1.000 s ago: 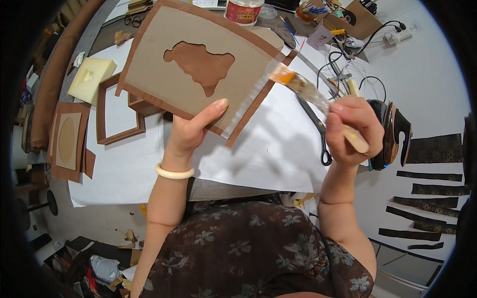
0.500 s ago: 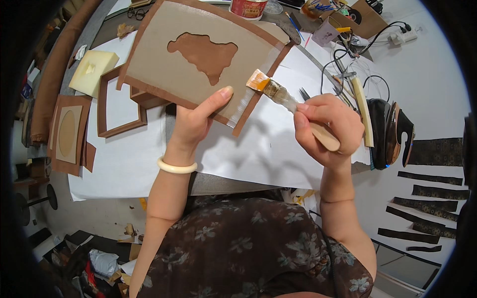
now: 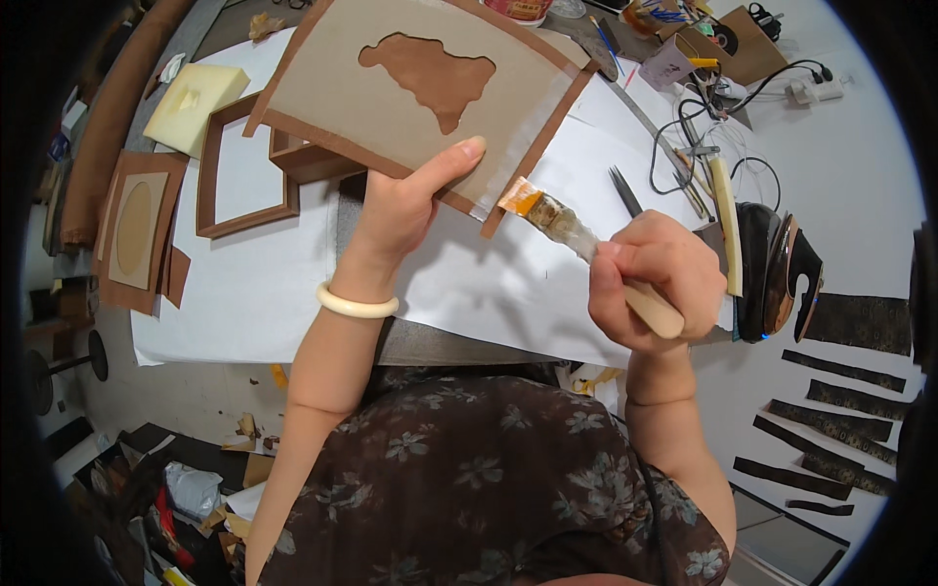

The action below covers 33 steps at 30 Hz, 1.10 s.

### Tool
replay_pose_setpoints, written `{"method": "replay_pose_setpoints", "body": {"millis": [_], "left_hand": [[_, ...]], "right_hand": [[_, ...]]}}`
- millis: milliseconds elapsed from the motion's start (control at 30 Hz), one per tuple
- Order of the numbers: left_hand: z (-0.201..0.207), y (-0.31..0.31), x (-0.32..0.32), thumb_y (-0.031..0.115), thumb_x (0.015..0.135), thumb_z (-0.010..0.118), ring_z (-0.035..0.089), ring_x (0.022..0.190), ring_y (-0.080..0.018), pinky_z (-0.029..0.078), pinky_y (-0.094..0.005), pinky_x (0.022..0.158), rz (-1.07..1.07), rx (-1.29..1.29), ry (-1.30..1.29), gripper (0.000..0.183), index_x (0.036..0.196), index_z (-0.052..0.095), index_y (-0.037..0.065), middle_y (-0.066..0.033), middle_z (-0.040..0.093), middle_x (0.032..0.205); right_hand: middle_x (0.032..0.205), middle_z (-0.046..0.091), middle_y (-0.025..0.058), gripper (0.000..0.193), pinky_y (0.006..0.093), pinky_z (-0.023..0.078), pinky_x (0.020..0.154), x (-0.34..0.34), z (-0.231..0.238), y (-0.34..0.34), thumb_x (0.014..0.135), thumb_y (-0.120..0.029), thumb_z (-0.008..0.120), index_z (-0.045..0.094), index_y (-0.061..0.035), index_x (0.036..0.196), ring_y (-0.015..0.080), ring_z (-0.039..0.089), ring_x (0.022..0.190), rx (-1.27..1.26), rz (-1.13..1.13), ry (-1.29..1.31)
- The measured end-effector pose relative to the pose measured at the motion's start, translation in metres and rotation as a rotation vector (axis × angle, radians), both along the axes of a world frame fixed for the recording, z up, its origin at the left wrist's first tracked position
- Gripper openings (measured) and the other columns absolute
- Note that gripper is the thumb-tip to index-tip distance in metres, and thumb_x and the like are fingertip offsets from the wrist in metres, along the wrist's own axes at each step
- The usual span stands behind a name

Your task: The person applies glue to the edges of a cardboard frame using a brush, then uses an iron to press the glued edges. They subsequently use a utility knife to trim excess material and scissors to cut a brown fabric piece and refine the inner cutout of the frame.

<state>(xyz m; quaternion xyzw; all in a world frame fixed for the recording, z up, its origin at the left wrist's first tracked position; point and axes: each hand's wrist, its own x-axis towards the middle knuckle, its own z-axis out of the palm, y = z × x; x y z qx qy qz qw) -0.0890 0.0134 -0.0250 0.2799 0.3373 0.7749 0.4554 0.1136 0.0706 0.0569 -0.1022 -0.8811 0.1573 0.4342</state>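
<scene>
My left hand (image 3: pixel 415 200) grips the near edge of a board panel (image 3: pixel 337 73), thumb on top and fingers underneath. The panel is beige with a brown border and an irregular cut-out showing brown material. My right hand (image 3: pixel 660 278) is closed round the handle of a flat glue brush (image 3: pixel 557 220). White paste coats the orange bristles, which touch the brown border strip near the panel's right corner. A wet whitish band runs along the panel's right side. Beyond my right hand the tips of dark tweezers (image 3: pixel 623 190) show; the rest is hidden.
Left of the panel lie a brown rectangular frame (image 3: pixel 205 186), a yellow foam block (image 3: pixel 195 103) and a brown panel with an oval (image 3: pixel 137 234). A metal ruler (image 3: pixel 650 122), cables and an iron (image 3: pixel 782 269) are at the right. A red tub (image 3: pixel 518 8) stands at the back.
The brush has moved nearer me, from the wet band to the border strip by the corner. The panel and my left hand have shifted slightly right and away in the view.
</scene>
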Motion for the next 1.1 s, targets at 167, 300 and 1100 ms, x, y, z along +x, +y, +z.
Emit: {"method": "replay_pose_setpoints", "body": {"millis": [167,300,1100], "left_hand": [[-0.005,0.002,-0.003,-0.001,0.084,0.07,0.061,0.102,-0.0148,0.051,-0.03,0.089,0.015,-0.002,0.002,0.036,0.119,0.059,0.0,-0.0058,0.063,0.111],[-0.006,0.003,-0.001,0.0,0.084,0.071,0.061,0.102,-0.0147,0.051,-0.0295,0.089,0.017,0.0,0.016,0.037,0.119,0.059,0.0,-0.0057,0.063,0.111],[-0.004,0.004,-0.001,0.0,0.084,0.07,0.061,0.102,-0.0151,0.051,-0.0299,0.09,0.001,0.02,0.021,0.036,0.119,0.059,-0.001,-0.0062,0.063,0.111]], "right_hand": [[0.065,0.06,0.007,0.021,0.0276,0.045,0.048,0.001,-0.004,-0.002,0.067,0.005,0.074,0.06,-0.0043,0.08,0.0211,0.057,0.052,-0.004,0.062,-0.029],[0.065,0.06,0.0053,0.023,0.0285,0.045,0.049,-0.003,-0.005,-0.001,0.066,0.004,0.076,0.061,-0.0058,0.08,0.0215,0.057,0.053,0.012,0.078,-0.048],[0.063,0.061,0.0082,0.013,0.0246,0.045,0.049,-0.005,0.002,0.016,0.069,0.005,0.072,0.062,-0.0009,0.074,0.0172,0.059,0.052,-0.07,0.004,0.117]]}}
